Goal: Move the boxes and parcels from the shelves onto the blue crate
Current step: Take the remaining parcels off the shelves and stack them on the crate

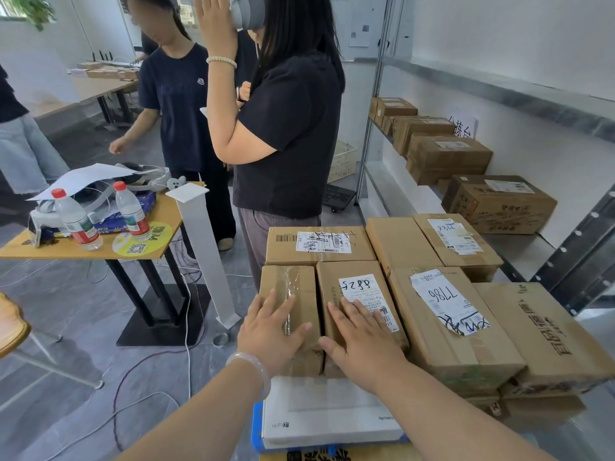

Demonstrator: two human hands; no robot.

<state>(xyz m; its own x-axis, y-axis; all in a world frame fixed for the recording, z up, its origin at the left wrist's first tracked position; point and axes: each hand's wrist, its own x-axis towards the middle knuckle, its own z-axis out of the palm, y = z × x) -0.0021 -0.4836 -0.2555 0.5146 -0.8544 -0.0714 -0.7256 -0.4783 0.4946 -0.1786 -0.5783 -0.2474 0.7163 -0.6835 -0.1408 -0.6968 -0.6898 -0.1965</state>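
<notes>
Boxes are stacked in front of me, and from the head view I count seven brown cardboard ones on the top layer: three at the back and four at the front. My left hand lies flat, fingers straight and spread, on the narrow taped box at the front left. My right hand lies flat the same way on the box just beside it, the one with 5288 on its label. Neither hand grips anything. Next to the right come the box marked 7786 and one with large printed characters. Nearest me, lower than the stack, lies one flat white box, and the blue crate shows only as a strip of rim under its left edge. More cardboard sits under the top layer on the right, but I cannot count it. On the metal shelf to my right I count four larger brown boxes in a row along the wall; smaller ones are tucked among them and I cannot number those. To my left stands a small wooden table with two water bottles, some papers and headsets. Two people stand close behind the stack, and part of a third shows at the left edge. A pale bracelet is on my left wrist.
</notes>
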